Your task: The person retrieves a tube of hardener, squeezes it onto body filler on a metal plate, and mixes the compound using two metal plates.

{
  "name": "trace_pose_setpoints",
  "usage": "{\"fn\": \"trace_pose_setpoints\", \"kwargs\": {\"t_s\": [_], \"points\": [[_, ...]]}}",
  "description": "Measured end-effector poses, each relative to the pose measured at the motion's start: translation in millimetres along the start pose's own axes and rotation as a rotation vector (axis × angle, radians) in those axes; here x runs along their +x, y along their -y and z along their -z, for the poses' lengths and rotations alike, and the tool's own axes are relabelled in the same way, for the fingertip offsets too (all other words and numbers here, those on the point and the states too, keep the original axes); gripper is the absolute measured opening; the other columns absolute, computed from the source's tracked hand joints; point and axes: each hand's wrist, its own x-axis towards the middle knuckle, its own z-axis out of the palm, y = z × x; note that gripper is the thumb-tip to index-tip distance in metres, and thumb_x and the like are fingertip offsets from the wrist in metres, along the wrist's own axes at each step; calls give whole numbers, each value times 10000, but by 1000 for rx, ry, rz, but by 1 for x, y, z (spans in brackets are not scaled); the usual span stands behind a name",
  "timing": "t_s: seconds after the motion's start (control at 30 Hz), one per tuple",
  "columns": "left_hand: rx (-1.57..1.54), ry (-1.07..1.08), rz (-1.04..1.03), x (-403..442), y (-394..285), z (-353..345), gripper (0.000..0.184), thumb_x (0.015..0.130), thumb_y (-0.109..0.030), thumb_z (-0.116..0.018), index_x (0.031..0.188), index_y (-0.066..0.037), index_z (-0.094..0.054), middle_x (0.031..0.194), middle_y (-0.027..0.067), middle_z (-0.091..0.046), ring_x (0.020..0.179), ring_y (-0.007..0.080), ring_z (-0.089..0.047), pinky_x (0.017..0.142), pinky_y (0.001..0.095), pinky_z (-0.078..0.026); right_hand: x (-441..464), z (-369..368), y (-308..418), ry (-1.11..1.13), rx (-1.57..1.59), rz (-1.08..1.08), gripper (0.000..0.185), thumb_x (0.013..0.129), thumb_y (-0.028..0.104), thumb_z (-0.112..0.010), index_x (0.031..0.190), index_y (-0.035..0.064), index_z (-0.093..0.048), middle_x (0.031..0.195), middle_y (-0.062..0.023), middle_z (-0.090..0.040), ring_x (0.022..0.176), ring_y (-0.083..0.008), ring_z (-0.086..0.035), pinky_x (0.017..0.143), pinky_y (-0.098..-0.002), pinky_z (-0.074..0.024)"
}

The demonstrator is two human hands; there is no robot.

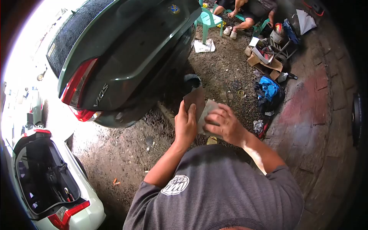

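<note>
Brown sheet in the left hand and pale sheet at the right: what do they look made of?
The brown sheet: matte, thin, straight-edged; probably paper, perhaps sandpaper. The pale sheet: dull, flat, greyish; possibly paper or thin foam, can't tell which.

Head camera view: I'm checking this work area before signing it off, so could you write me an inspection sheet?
Surface: rough ground, scattered with small debris.
Job's things: dark brown sheet and pale sheet, held close together; whether they touch is unclear.
Clutter: brown cardboard and blue bag, toward the upper right.
Hands: left hand grips the dark brown sheet; right hand holds the pale sheet.
Cables: nothing clearly seen.
Surroundings: dark green car, white car, green chair, seated person.
</note>
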Motion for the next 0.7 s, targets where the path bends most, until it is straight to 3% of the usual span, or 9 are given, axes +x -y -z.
{"fn": "trace_pose_setpoints", "kwargs": {"t_s": [0.07,0.17,0.27,0.3,0.4,0.47,0.57,0.6,0.7], "points": [[113,-24,118,-4,-13,1,313,1075,-153,-521,1333,23,-514,1191,75,-646,1034,120,-573,932,285,-472,-10,-9,1,18,34,23,282,832,220,-651,1113,203,-659,1202,-21,-575,1218,-236,-545,1138,-513,-361],[-97,-228,-268,3,-4,-4,237,1061,-158,-531,1219,18,-546,905,107,-683,792,126,-570,748,295,-499,-21,-9,-6,106,119,-33,309,859,190,-689,1163,206,-635,1237,-44,-564,1212,-256,-569,1140,-526,-370],[-269,-182,-189,13,3,-2,252,1055,-157,-546,1241,13,-542,993,91,-677,865,129,-595,775,281,-500,-5,11,5,-201,257,-78,424,842,132,-745,1230,206,-591,1262,-71,-550,1238,-276,-557,1129,-539,-395],[-368,-173,-111,12,9,-2,258,1052,-156,-550,1250,9,-539,1033,89,-672,895,138,-607,792,288,-508,5,23,12,-204,252,-45,544,810,63,-771,1287,205,-552,1283,-92,-538,1246,-293,-549,1110,-548,-422],[-641,-128,88,10,17,-5,277,1044,-152,-559,1275,-3,-529,1132,90,-657,973,171,-640,842,317,-534,16,13,16,-231,267,9,558,816,53,-756,1310,203,-546,1290,-96,-532,1237,-304,-544,1103,-532,-436],[-793,-102,166,7,17,-4,290,1040,-149,-561,1292,-12,-520,1170,99,-649,1009,197,-655,869,347,-552,6,-20,-3,-258,280,-117,553,827,11,-721,1318,215,-572,1260,-94,-550,1211,-294,-546,1051,-481,-471],[-783,-67,238,-3,10,2,313,1041,-150,-560,1310,-3,-496,1175,102,-651,1022,181,-651,888,346,-552,-17,-20,-49,-79,55,-200,564,792,-18,-740,1298,205,-632,1233,-70,-572,1178,-281,-562,994,-436,-482],[-775,-52,247,-3,8,5,321,1042,-152,-561,1315,1,-491,1176,105,-652,1022,172,-647,883,335,-549,-18,-26,-53,-166,44,-235,568,768,14,-776,1287,203,-642,1247,-50,-570,1196,-271,-562,1050,-442,-451],[-432,-74,23,3,17,6,330,1048,-156,-562,1318,13,-477,1160,103,-657,1019,146,-633,869,304,-535,-2,11,-27,-201,-64,-191,530,773,69,-786,1257,237,-650,1250,-14,-579,1243,-235,-547,1135,-468,-387]]}}
